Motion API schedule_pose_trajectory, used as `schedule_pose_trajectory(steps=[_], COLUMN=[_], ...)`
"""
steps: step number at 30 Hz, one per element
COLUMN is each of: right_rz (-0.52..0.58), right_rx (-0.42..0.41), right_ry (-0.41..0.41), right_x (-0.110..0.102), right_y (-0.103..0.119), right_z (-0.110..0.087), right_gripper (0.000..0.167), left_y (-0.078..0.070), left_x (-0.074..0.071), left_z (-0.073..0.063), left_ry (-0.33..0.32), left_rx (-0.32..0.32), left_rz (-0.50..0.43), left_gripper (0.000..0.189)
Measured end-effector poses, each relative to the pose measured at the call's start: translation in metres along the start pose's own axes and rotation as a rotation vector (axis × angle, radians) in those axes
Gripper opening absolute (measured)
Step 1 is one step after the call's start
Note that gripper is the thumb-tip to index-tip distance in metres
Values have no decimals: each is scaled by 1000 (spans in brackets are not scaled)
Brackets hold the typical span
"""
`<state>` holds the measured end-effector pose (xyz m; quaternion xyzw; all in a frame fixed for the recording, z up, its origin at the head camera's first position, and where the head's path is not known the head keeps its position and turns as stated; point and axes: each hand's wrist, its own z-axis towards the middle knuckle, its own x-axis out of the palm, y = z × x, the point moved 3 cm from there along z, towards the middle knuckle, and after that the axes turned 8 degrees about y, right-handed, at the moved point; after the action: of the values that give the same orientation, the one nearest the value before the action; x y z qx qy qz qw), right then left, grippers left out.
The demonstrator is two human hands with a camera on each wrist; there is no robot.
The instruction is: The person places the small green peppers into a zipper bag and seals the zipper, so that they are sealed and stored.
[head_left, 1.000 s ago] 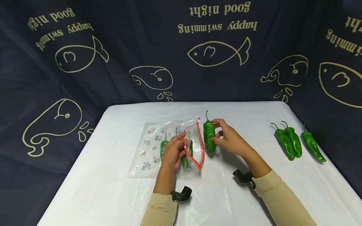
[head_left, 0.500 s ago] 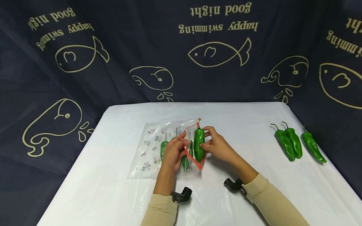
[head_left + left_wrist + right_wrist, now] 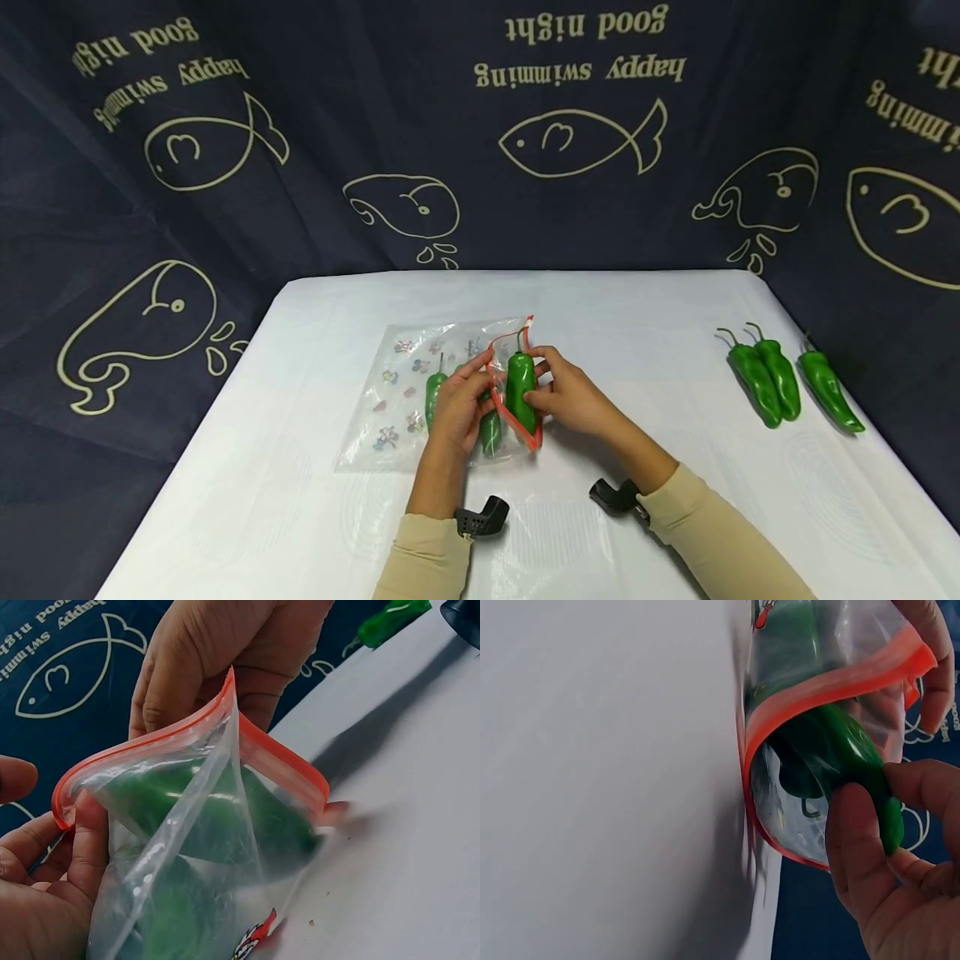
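At the filmy bag (image 3: 405, 400), right fingers (image 3: 930, 784) pinch a glossy, elongated pepper (image 3: 521, 392).

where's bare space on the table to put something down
The white table has a wide bare patch between the right hand and the three loose peppers, a strip behind the plastic bag, and another from the bag's left side to the table edge. It is crowded at the bag's red mouth, around the left hand and held pepper.
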<state>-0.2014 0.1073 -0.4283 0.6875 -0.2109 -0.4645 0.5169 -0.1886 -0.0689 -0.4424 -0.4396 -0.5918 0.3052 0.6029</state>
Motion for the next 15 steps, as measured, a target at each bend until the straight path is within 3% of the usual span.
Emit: schedule_pose_trajectory(steps=[15], right_rz=[77], right_rx=[68], right_ry=[-22], right_x=[5], right_y=[3], right_z=[-2], right_gripper=[60], left_y=[0], left_x=[0], left_z=[-1], left_ry=[-22], left_rx=[-11], left_rz=[-11], left_gripper=[48])
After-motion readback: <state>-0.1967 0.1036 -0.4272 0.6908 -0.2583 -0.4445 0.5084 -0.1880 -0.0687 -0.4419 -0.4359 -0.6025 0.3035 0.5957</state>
